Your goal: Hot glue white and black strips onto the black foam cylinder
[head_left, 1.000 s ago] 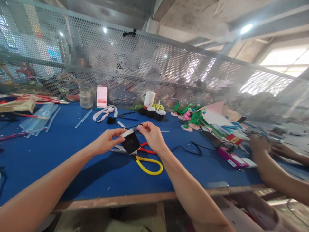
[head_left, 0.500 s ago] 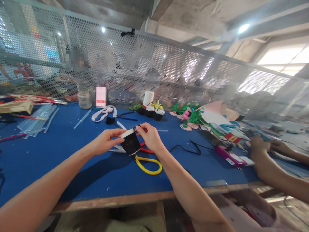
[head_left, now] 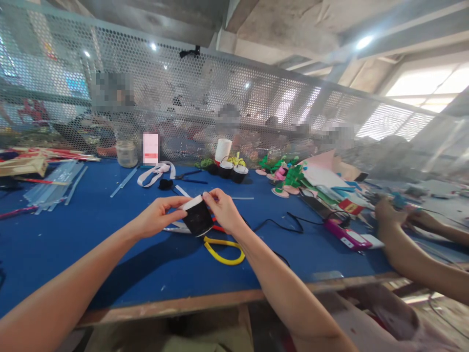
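Both hands on one part; left hand [head_left: 164,215] pinches the black cup [head_left: 198,219] at the left end of its white rim, thumb this side, fingers beyond; right hand [head_left: 222,210] has thumb and fingers closed together at the rim's right end; any small bit between those right fingertips is hidden, can't tell.

Cup is between the two hands, tilted, in front of the scissors [head_left: 224,262]; their yellow grip shows below right of the cup, part of the red one between cup and right wrist, blades out to the left; all on the blue table [head_left: 146,278].

Beyond the hands: black fluffy piece [head_left: 165,184], white ribbon [head_left: 145,179] in loops, dark-handled tool [head_left: 192,180]; two handled pots [head_left: 233,172], black outside and white inside, stand side by side near a white spool [head_left: 223,147].

Left side: clear strips [head_left: 51,188] in a loose pile; glass jar [head_left: 126,154] by the mesh panel [head_left: 198,88].

Right side: green figures [head_left: 289,177] on pink discs, then a heap of coloured sheets [head_left: 326,176]; purple power strip [head_left: 346,235] with a black cable [head_left: 274,223]; co-worker's hand [head_left: 389,213] past it, well apart from the cup.
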`<move>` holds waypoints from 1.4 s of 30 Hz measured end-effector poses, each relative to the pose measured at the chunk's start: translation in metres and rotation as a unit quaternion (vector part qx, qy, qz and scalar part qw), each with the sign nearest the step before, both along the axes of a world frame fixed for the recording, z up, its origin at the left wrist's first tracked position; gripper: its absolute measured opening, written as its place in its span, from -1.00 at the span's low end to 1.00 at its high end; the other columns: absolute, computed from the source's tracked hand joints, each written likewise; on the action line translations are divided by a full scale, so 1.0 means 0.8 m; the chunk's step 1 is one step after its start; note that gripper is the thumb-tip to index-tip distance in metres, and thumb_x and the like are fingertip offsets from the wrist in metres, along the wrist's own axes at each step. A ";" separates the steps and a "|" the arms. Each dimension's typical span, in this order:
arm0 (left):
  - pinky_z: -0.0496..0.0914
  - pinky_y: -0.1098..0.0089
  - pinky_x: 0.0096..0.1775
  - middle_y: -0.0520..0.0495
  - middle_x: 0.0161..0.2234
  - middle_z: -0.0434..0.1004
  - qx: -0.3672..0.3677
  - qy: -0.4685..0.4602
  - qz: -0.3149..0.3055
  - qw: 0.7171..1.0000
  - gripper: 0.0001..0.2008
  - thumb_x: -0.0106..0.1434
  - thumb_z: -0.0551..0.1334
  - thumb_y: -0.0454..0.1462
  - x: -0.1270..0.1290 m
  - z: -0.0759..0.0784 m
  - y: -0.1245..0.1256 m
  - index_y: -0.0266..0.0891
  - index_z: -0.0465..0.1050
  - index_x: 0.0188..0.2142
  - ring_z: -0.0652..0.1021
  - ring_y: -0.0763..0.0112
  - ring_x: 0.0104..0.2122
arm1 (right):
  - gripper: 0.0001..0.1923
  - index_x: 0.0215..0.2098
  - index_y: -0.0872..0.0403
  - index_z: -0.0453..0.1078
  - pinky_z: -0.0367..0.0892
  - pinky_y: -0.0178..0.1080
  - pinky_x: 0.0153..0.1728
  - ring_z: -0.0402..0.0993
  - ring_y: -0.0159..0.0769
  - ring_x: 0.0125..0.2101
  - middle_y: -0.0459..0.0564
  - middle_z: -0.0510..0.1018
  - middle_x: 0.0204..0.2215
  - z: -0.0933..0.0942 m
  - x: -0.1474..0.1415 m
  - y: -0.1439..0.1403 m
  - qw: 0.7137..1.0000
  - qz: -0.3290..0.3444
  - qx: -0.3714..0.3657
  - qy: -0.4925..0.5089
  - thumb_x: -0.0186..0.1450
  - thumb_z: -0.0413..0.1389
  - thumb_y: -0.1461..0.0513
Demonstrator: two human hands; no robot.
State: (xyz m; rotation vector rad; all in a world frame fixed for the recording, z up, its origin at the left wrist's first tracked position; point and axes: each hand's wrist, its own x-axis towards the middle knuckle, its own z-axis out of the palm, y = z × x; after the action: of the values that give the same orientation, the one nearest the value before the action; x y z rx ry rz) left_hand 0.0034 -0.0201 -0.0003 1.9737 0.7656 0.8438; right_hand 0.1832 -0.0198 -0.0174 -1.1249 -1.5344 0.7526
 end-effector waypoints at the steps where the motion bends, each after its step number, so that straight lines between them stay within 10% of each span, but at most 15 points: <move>1: 0.28 0.32 -0.09 -0.12 -0.16 0.49 -0.001 0.000 0.000 1.000 -0.64 0.08 0.16 -0.24 0.000 0.001 -0.001 -0.28 0.38 -0.10 0.43 0.26 -0.14 | -0.73 -0.53 0.07 0.15 0.16 -0.35 -0.58 0.19 -0.43 -0.59 -0.17 0.25 -0.62 0.000 -0.001 -0.001 1.000 -0.003 -0.002 -0.007 0.14 -0.06 0.04; 28: 0.26 0.44 -0.38 0.03 -0.49 0.38 -0.035 0.006 0.073 0.997 -0.76 0.02 0.15 -0.18 0.021 -0.007 -0.017 -0.35 0.36 -0.41 0.36 0.45 -0.45 | -0.87 -0.39 0.04 0.10 0.23 -0.22 -0.37 0.32 -0.25 -0.34 0.02 0.31 -0.39 -0.015 -0.033 -0.024 0.964 -0.064 0.163 -0.199 0.24 -0.19 0.18; 42: 0.19 0.49 -0.44 0.10 -0.57 0.27 -0.004 0.014 0.080 0.997 -0.86 0.03 0.13 -0.24 0.016 -0.011 -0.010 -0.31 0.30 -0.51 0.29 0.51 -0.52 | -0.88 -0.42 0.05 0.11 0.25 -0.24 -0.32 0.30 -0.33 -0.39 0.00 0.35 -0.41 -0.014 -0.023 -0.015 0.978 -0.042 0.158 -0.131 0.24 -0.17 0.19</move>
State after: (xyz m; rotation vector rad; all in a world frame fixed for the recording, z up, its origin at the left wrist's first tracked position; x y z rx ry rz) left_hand 0.0163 -0.0283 -0.0090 1.9403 0.9525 0.9066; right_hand 0.1649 -0.0317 -0.0290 -1.0702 -1.7419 0.2948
